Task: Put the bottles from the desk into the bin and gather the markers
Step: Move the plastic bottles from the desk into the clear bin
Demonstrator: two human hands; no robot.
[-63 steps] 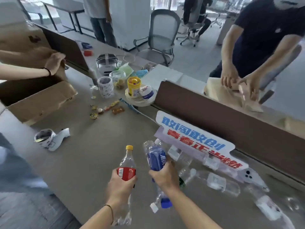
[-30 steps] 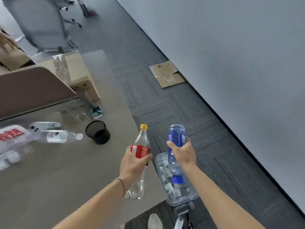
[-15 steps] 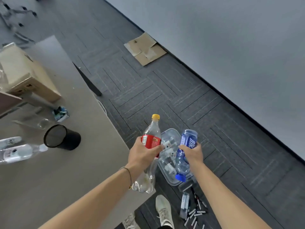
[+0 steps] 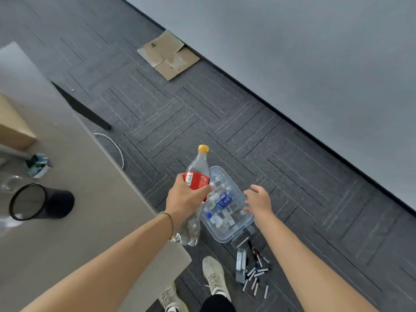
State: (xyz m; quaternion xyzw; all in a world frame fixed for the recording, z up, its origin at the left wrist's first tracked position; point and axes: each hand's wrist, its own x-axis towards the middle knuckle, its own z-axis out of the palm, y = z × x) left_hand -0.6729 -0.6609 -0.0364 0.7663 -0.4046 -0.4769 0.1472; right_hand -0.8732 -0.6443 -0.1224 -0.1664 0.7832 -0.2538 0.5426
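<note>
My left hand (image 4: 184,199) grips a clear bottle (image 4: 197,174) with a red label and yellow cap, held above the desk's corner and the left rim of the bin. My right hand (image 4: 258,200) hovers open over the bin's right side, holding nothing. The clear plastic bin (image 4: 244,224) stands on the carpet beside the desk and holds several bottles. A blue-labelled bottle (image 4: 221,202) lies on top of them. Several markers (image 4: 255,275) lie scattered on the floor just below the bin.
The grey desk (image 4: 74,212) fills the left side, carrying a black mesh cup (image 4: 38,204) on its side, a cardboard box (image 4: 12,127) and a small packet (image 4: 38,165). Flattened cardboard (image 4: 167,55) lies by the wall. My shoes (image 4: 213,274) stand near the markers.
I turned from the desk to the floor bin with both bottles. My right hand has let go of the blue-labelled bottle, which now lies in the bin. The left hand still holds its bottle.
</note>
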